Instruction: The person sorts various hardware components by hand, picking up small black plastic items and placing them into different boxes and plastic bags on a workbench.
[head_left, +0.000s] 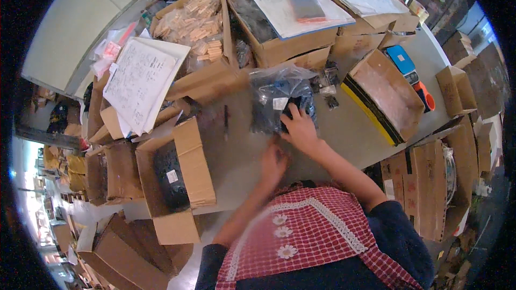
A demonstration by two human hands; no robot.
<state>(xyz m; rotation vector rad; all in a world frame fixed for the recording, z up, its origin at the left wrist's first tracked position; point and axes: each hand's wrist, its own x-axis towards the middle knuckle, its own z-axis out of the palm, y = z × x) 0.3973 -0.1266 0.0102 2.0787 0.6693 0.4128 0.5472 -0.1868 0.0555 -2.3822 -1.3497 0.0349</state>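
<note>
A plastic bag (279,99) lies on the table (344,129) with the right hand (300,129) on its near edge and the left hand (273,164) just nearer. A pen (226,120) lies left of the bag, and an open box (174,180) stands farther left. Boxes topped with papers (295,5) stand behind the bag, and another open box (384,94) sits to its right.

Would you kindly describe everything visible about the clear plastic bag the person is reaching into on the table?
The clear plastic bag looks thin, crinkled and glossy, packed with small dark parts and bearing a small white label. It lies slumped on the grey table, between open cardboard boxes. The right hand rests on its lower right part, fingers on the dark contents. The left hand is just below it; contact cannot be told.
</note>
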